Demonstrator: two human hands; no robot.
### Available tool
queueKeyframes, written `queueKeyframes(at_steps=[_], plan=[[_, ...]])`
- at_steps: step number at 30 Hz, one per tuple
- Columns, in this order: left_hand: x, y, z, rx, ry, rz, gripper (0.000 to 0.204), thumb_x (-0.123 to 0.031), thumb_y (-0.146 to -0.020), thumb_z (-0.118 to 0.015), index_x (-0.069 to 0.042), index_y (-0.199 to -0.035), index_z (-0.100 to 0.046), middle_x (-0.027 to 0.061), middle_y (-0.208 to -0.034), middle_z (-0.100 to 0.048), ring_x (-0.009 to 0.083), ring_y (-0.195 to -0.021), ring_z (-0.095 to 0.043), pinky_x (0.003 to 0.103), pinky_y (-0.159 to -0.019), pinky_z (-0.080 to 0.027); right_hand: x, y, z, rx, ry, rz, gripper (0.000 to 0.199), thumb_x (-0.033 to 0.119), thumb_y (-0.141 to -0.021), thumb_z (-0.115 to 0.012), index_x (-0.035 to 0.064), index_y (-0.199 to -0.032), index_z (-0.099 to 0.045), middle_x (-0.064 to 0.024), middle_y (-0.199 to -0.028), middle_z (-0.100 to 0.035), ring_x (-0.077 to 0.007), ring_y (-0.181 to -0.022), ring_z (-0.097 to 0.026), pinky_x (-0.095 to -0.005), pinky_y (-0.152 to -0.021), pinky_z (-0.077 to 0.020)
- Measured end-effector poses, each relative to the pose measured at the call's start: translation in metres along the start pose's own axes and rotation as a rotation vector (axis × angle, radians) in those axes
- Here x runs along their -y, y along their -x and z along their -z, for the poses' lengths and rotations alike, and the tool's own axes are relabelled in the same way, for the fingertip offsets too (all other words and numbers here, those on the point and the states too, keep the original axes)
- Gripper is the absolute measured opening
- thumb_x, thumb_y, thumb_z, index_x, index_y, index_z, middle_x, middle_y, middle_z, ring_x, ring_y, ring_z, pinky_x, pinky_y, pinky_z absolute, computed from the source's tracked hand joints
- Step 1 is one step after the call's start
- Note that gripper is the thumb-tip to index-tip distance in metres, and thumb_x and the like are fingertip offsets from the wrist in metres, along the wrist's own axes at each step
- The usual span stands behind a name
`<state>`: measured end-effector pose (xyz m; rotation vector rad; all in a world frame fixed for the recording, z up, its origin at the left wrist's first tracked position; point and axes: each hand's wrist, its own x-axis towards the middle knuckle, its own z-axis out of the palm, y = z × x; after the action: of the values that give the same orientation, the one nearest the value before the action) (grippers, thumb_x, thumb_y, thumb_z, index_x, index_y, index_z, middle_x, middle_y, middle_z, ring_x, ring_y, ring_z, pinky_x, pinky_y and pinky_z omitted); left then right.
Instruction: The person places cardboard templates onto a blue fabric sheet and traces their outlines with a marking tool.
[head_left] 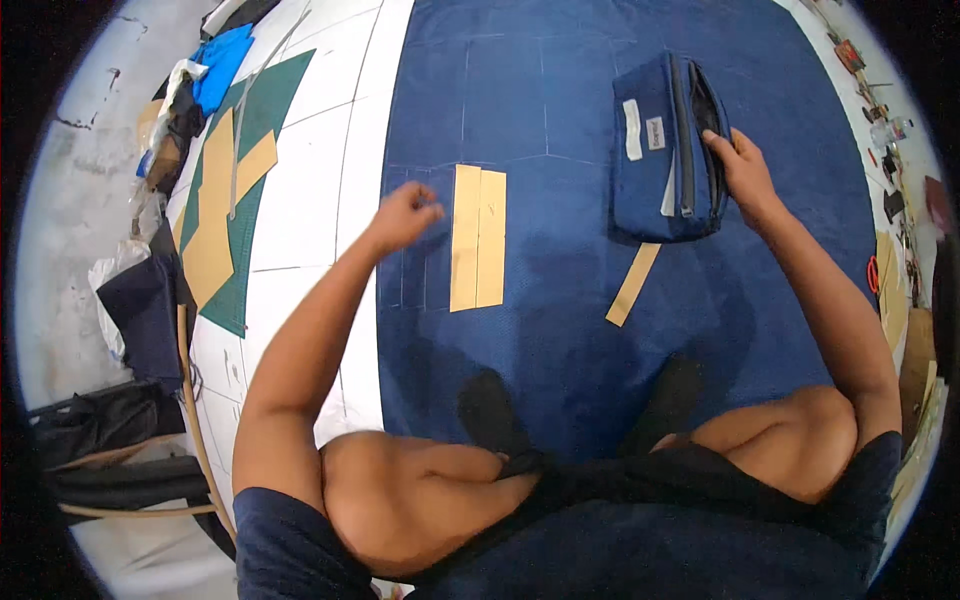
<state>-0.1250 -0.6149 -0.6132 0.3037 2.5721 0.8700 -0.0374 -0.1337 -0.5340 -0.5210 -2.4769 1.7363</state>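
Note:
My right hand (743, 170) grips the edge of a navy zippered pouch (640, 185) at the right, thumb at its gaping zip opening. The pouch has a small light label and a white patch on its side. My left hand (408, 215) is raised with curled fingers, just left of two tan card strips (478, 240) lying side by side. If it holds anything, that is too small to make out. Under both hands spreads dark blue fabric (560, 350), marked with thin pale lines. A narrow tan strip (632, 285) sticks out below the pouch.
Left of the fabric, a green cutting mat (270, 115) carries more tan card pieces (215, 200) and a metal ruler (237, 150). Bags and cloth (145, 290) are heaped at the far left. Red-handled scissors (872, 273) and a clear bottle (890, 131) lie along the right edge.

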Motion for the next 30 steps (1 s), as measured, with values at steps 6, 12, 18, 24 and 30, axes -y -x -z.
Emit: queueKeyframes(at_steps=[6, 12, 18, 24, 30], plan=[[-0.003, 0.043, -0.058, 0.255, -0.501, -0.142, 0.068, -0.031, -0.081, -0.074, -0.005, -0.138, -0.048, 0.024, -0.126, -0.054, 0.0419, -0.115, -0.056, 0.047, -0.101, -0.046, -0.035, 0.015, 0.038, -0.029, 0.089, -0.082, 0.032, 0.033, -0.098, -0.059, 0.0017, -0.104, -0.064, -0.0013, -0.089, -0.064, -0.0093, -0.081, -0.056, -0.0254, -0.074, -0.0441], [-0.009, 0.029, -0.076, 0.044, -0.297, 0.029, 0.067, -0.034, -0.081, -0.075, -0.002, -0.133, -0.048, 0.0259, -0.119, -0.052, 0.0433, -0.111, -0.056, 0.048, -0.095, -0.048, -0.033, 0.033, 0.036, -0.01, 0.123, -0.101, 0.033, 0.033, -0.098, -0.059, 0.002, -0.109, -0.063, -0.0022, -0.092, -0.064, -0.011, -0.083, -0.057, -0.0268, -0.076, -0.0456], [-0.011, 0.009, -0.088, -0.049, -0.204, 0.21, 0.056, -0.024, -0.078, -0.077, 0.0, -0.12, -0.049, 0.0307, -0.121, -0.049, 0.046, -0.108, -0.055, 0.048, -0.097, -0.047, -0.033, 0.033, 0.034, 0.003, 0.168, -0.117, 0.034, 0.033, -0.099, -0.058, 0.0013, -0.11, -0.063, -0.0031, -0.094, -0.065, -0.0114, -0.085, -0.058, -0.0273, -0.078, -0.0461], [-0.013, 0.006, -0.094, -0.094, -0.082, 0.358, 0.073, -0.013, -0.073, -0.075, 0.001, -0.133, -0.036, 0.0306, -0.129, -0.045, 0.0465, -0.114, -0.052, 0.046, -0.102, -0.046, -0.041, 0.029, 0.036, 0.012, 0.125, -0.095, 0.034, 0.034, -0.099, -0.058, 0.0013, -0.108, -0.062, -0.0034, -0.094, -0.064, -0.0112, -0.085, -0.058, -0.0269, -0.076, -0.0463], [0.008, 0.008, -0.078, -0.088, 0.063, 0.35, 0.07, -0.014, -0.074, -0.076, 0.004, -0.133, -0.043, 0.0234, -0.111, -0.064, 0.034, -0.096, -0.065, 0.039, -0.087, -0.053, -0.034, 0.032, 0.03, 0.019, 0.153, -0.12, 0.034, 0.034, -0.099, -0.058, 0.0008, -0.108, -0.062, -0.0038, -0.092, -0.065, -0.0114, -0.085, -0.059, -0.0273, -0.077, -0.047]])
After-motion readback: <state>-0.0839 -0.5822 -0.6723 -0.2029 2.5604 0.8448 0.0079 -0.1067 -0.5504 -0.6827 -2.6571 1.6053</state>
